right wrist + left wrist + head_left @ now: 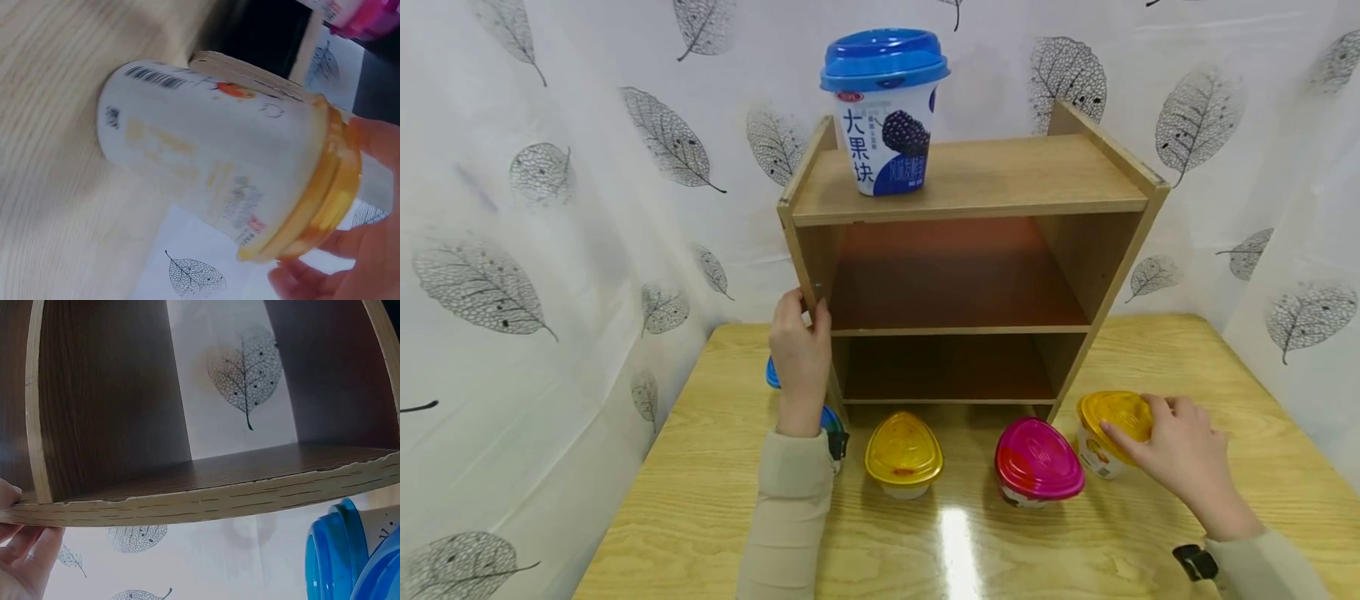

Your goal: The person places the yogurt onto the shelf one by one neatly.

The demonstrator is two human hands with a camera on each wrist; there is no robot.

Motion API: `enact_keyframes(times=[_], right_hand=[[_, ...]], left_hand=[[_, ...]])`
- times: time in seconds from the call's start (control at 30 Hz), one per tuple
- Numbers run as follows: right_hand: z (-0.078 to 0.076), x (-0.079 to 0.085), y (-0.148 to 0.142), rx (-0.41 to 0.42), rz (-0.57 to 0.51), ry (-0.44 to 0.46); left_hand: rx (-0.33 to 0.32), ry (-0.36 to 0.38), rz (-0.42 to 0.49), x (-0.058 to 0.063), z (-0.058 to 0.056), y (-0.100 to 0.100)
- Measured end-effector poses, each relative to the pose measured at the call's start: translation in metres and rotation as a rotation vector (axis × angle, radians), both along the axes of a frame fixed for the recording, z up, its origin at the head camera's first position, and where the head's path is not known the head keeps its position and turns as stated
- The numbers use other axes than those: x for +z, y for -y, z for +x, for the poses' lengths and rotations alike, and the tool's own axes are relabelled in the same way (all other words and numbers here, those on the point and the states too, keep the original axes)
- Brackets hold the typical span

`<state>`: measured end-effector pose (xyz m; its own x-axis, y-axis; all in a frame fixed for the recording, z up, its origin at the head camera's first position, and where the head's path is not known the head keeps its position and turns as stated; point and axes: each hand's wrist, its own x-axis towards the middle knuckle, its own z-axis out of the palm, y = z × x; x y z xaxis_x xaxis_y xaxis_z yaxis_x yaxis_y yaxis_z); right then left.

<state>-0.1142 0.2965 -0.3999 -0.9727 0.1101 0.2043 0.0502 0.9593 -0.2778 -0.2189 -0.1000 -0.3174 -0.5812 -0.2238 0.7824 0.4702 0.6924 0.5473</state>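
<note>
My left hand point(801, 367) holds the left side panel of a small wooden shelf point(970, 212), fingers and thumb round its front edge. In the left wrist view, the fingers point(47, 550) lie against that panel's edge. Beside the shelf's right foot, a yellow-lidded yogurt cup point(1108, 417) stands on the table. Around its lid curl the thumb and fingers of my right hand point(1187, 458). The right wrist view shows this white cup point(206, 150) from the side, with a barcode and fruit print.
A blue-lidded yogurt cup point(887, 125) stands on the shelf's top board. Before the shelf are another yellow-lidded cup point(904, 454) and a magenta-lidded cup point(1039, 462). Two blue lids point(831, 421) show partly behind my left arm. A leaf-print curtain point(587, 167) surrounds the wooden table point(655, 483).
</note>
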Motion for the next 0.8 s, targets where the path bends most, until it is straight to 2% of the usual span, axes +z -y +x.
enact_keyframes(times=[0.27,0.37,0.47,0.67,0.8], right_hand=[[-0.004,0.008,-0.009,0.221,-0.094,0.035],[-0.002,0.009,-0.009,0.26,-0.148,0.067],[-0.001,0.008,-0.006,0.236,-0.152,0.019],[-0.001,-0.004,0.008,0.075,0.051,-0.187],[-0.003,-0.008,0.011,0.018,0.122,-0.233]], left_hand=[[0.013,-0.012,-0.002,0.001,0.0,0.0],[0.005,-0.01,0.002,0.001,0.001,0.0],[0.0,-0.009,-0.005,0.001,0.001,0.0],[0.014,-0.012,-0.009,0.0,0.001,0.001],[0.009,-0.012,-0.011,-0.001,0.001,0.0]])
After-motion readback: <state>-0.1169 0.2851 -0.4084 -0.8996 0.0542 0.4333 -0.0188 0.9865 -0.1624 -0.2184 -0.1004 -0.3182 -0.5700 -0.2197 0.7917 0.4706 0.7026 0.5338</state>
